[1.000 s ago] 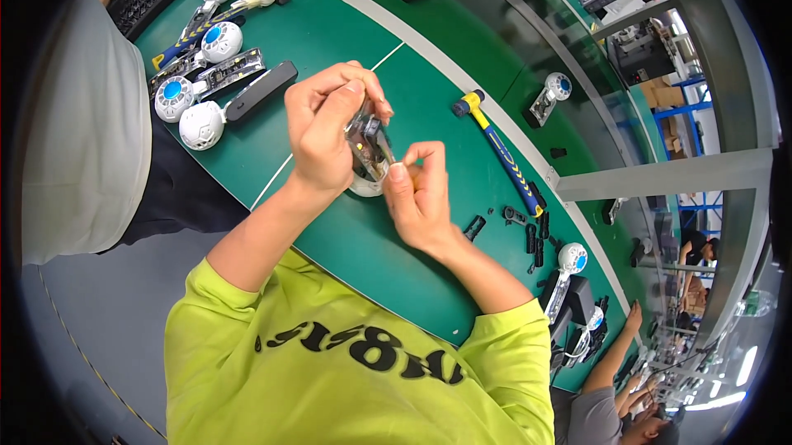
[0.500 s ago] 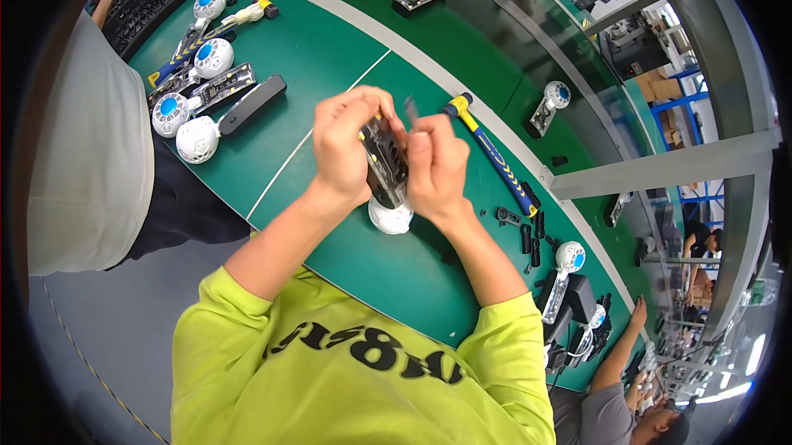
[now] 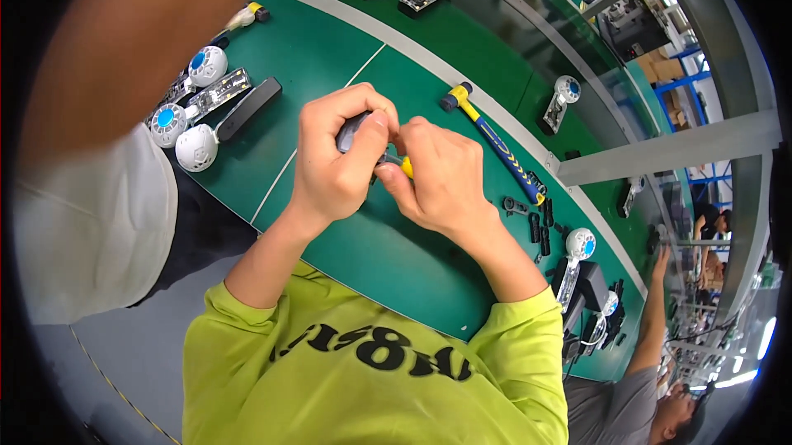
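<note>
My left hand point(image 3: 334, 152) is closed round a dark grey, rounded casing piece point(image 3: 351, 131), its thumb pressed along the top. Beside it, my right hand point(image 3: 441, 166) is closed, thumb and fingers pinched together against the left one. A small yellow bit point(image 3: 407, 167) shows by the right thumb; what it belongs to is covered by my fingers. Both hands are held above the green table point(image 3: 379, 259). No white round head shows between them now.
A mallet point(image 3: 499, 144) with a blue and yellow handle lies right of my hands, near small black parts point(image 3: 540, 230). White-headed devices point(image 3: 196, 148) lie at left. A person's blurred arm point(image 3: 140, 57) crosses the upper left. A metal post point(image 3: 660, 152) stands at right.
The white-headed device with its exposed circuit board no longer shows in my hands; a grey casing piece and yellow bit show instead. Another person's arm has come across the upper left.
</note>
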### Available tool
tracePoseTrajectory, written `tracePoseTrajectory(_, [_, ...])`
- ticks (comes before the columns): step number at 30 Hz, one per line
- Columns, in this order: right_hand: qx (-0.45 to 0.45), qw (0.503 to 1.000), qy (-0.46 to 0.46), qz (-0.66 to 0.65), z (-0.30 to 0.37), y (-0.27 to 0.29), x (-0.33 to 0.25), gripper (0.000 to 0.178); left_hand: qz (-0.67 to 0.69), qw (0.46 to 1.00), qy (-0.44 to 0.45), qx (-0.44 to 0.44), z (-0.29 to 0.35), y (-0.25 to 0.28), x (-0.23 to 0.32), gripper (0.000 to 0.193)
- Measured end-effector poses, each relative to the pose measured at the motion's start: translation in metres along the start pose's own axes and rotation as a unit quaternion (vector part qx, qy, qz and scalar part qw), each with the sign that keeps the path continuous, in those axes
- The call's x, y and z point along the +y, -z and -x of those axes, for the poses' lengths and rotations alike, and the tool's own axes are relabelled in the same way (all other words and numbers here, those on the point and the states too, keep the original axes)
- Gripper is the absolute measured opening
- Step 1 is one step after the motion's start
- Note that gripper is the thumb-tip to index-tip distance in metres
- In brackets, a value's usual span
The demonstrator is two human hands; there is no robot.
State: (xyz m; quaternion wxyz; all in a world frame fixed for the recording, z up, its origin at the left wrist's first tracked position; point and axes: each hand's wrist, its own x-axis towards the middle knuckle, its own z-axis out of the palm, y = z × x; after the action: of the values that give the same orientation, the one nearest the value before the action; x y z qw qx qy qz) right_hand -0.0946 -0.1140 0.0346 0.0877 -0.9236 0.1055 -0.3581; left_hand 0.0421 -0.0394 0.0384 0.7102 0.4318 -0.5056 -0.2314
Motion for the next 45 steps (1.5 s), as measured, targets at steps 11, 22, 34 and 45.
tracePoseTrajectory(11, [0.026,0.998,-0.031,-0.04,0.007,-0.008,-0.016,0.012,-0.182,0.977,-0.113,0.008,0.002,-0.006,0.002,0.006])
tracePoseTrajectory(22, [0.104,0.924,-0.15,-0.336,0.018,-0.006,-0.019,0.038,-0.204,0.941,-0.265,-0.05,0.014,-0.018,-0.003,0.008])
tracePoseTrajectory(34, [-0.032,0.887,-0.13,-0.443,0.036,0.005,-0.013,0.054,-0.217,0.927,-0.301,-0.054,0.025,-0.026,-0.011,0.014])
tracePoseTrajectory(45, [-0.011,0.715,-0.321,-0.621,0.058,-0.008,0.011,0.05,-0.169,0.949,-0.265,0.009,0.018,-0.021,-0.006,0.019])
